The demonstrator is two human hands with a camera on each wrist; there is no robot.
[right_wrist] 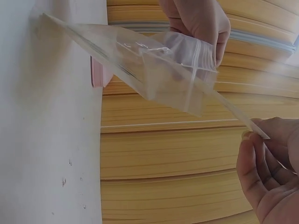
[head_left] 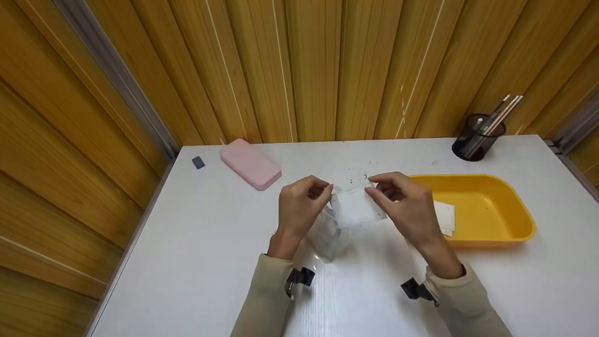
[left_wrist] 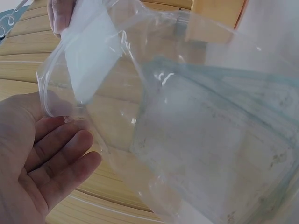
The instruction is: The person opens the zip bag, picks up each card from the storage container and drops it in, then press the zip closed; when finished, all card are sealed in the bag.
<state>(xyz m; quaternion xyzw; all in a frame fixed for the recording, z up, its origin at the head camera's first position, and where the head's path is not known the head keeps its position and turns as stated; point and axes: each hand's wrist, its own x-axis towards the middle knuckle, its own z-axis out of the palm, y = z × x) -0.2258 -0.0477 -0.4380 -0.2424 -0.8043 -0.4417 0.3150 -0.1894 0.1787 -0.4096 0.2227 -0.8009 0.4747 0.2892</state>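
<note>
My left hand (head_left: 302, 206) pinches the mouth of a clear zip bag (head_left: 323, 236) between thumb and finger, with its other fingers loosely bent in the left wrist view. Between thumb and fingers my right hand (head_left: 411, 208) holds the edge of a thin white sheet (head_left: 357, 206). Seen from the right wrist, this sheet (right_wrist: 233, 112) reaches from my fingers into the bag's opening. Flat, pale translucent pieces with greenish edges (left_wrist: 205, 140) lie lower in the bag, overlapping; their material is unclear.
A yellow tray (head_left: 482, 243) stands right of my right hand, holding white flat pieces (head_left: 444, 217). Behind it is a black mesh cup (head_left: 472, 145) of pencils. At the back left lie a pink case (head_left: 250, 164) and a small dark block (head_left: 198, 162). Wooden panels (head_left: 313, 70) border the white table.
</note>
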